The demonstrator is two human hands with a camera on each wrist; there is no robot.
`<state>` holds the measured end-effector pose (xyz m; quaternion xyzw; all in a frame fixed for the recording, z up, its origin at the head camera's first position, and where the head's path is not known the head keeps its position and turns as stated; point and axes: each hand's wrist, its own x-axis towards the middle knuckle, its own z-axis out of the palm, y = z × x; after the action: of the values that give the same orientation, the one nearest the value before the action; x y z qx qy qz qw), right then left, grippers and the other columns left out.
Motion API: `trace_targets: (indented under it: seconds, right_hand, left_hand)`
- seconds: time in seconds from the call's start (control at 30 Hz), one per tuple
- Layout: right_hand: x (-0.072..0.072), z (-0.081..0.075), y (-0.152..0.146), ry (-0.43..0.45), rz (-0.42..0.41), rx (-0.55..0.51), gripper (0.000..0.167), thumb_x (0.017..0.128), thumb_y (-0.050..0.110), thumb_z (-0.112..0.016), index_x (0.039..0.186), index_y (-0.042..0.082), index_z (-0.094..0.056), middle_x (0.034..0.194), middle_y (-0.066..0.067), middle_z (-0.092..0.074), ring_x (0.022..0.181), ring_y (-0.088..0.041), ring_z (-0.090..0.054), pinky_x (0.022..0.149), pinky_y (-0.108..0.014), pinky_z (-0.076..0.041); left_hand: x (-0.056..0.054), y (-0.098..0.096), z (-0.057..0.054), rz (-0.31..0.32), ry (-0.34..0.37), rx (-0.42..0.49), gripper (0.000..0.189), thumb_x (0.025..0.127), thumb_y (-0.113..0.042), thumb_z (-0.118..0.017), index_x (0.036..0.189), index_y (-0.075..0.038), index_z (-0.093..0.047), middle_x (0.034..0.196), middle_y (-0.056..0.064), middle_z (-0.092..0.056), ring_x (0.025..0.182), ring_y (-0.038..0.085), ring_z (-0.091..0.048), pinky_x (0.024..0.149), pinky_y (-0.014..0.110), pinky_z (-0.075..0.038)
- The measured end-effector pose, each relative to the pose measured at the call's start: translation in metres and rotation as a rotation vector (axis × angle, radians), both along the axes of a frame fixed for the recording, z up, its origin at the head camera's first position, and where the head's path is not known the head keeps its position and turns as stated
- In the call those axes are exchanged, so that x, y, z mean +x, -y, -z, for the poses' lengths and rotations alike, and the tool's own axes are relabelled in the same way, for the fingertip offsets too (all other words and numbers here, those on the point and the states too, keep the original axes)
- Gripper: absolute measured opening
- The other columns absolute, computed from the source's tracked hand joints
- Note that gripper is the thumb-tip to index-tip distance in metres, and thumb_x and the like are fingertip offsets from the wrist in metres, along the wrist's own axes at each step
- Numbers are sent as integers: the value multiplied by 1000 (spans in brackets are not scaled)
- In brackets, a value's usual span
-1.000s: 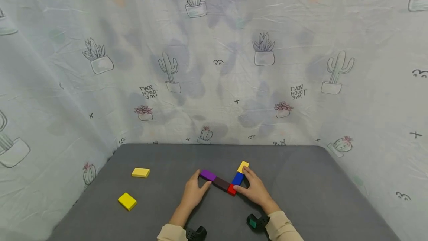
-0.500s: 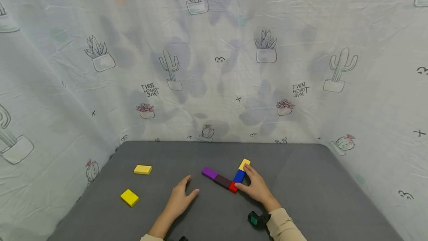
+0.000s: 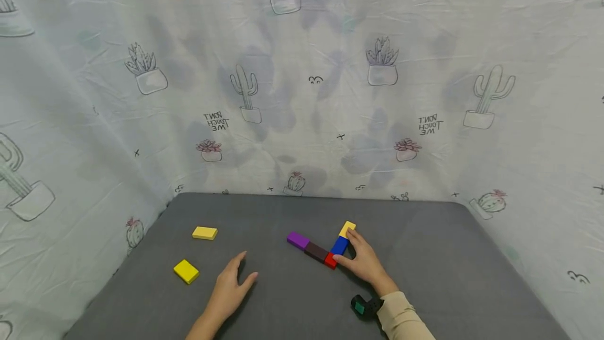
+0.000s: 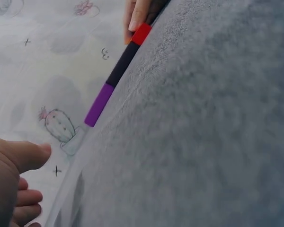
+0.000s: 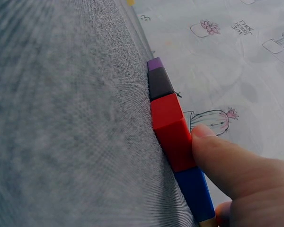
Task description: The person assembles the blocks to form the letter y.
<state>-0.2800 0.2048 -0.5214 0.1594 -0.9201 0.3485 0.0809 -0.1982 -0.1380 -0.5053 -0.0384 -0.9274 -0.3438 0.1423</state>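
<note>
In the head view, a purple block (image 3: 298, 241), a dark brown block (image 3: 316, 252) and a red block (image 3: 331, 260) lie end to end. From the red one, a blue block (image 3: 340, 246) and a yellow block (image 3: 347, 229) run away at an angle, making a V. My right hand (image 3: 365, 264) rests on this second arm, thumb on the red block and fingers at the yellow one. The right wrist view shows the thumb (image 5: 222, 158) against the red block's upper side. My left hand (image 3: 228, 288) hovers left of the blocks, thumb and fingers apart, holding nothing.
Two loose yellow blocks lie on the left: a flat yellow block (image 3: 205, 233) farther back and a brighter yellow block (image 3: 186, 271) nearer. A grey cloth covers the table (image 3: 292, 308). A cactus-print curtain (image 3: 311, 104) hangs behind and at both sides.
My left hand has let go of the purple block and moved left, towards the loose yellow blocks. My right hand stays on the red and yellow blocks. The head view has shifted slightly.
</note>
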Motion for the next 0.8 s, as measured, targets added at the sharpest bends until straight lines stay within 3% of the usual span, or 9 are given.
trace_targets:
  seconds: [0.17, 0.33, 0.43, 0.53, 0.67, 0.8]
  right_hand:
    - [0, 0, 0, -13, 0, -3, 82, 81, 47, -71, 140, -4, -43, 149, -19, -36, 134, -41, -36, 105, -57, -36]
    - [0, 0, -1, -9, 1, 3, 82, 81, 47, -71, 140, -4, -43, 149, -19, -36, 135, -40, -36, 105, -57, -35]
    - [1, 0, 0, -7, 1, 1, 83, 81, 46, -71, 140, -4, -42, 149, -19, -36, 135, -41, -36, 105, -57, -35]
    - [1, -1, 0, -6, 0, -2, 83, 82, 47, -70, 141, -4, -41, 149, -19, -35, 135, -41, -35, 106, -57, -34]
    - [0, -1, -1, -12, 5, 6, 83, 82, 47, -70, 140, -5, -41, 149, -19, -36, 135, -41, -35, 106, -57, -35]
    - [1, -2, -1, -13, 3, 11, 83, 82, 47, -70, 140, -4, -41, 149, -20, -36, 135, -41, -36, 106, -56, -35]
  left_hand:
    - [7, 18, -7, -61, -53, -23, 64, 85, -23, -71, 137, 4, -43, 134, 27, -50, 122, 45, -49, 97, 58, -42]
    - [14, 53, -12, -146, -163, -13, 66, 81, -19, -75, 135, 4, -44, 133, 28, -51, 120, 47, -48, 93, 62, -42]
    - [19, 77, -12, -212, -195, 5, 65, 81, -17, -75, 134, 5, -45, 131, 29, -50, 118, 48, -47, 91, 63, -41]
    - [21, 98, -11, -263, -139, 12, 68, 83, -23, -73, 135, 7, -41, 134, 32, -45, 120, 50, -43, 93, 65, -38]
    - [20, 118, -6, -307, 7, -6, 79, 86, -34, -69, 139, 12, -33, 138, 36, -36, 124, 53, -36, 97, 67, -33]
    - [16, 130, -1, -309, 149, 2, 90, 87, -43, -66, 143, 14, -23, 142, 37, -30, 129, 53, -29, 103, 65, -27]
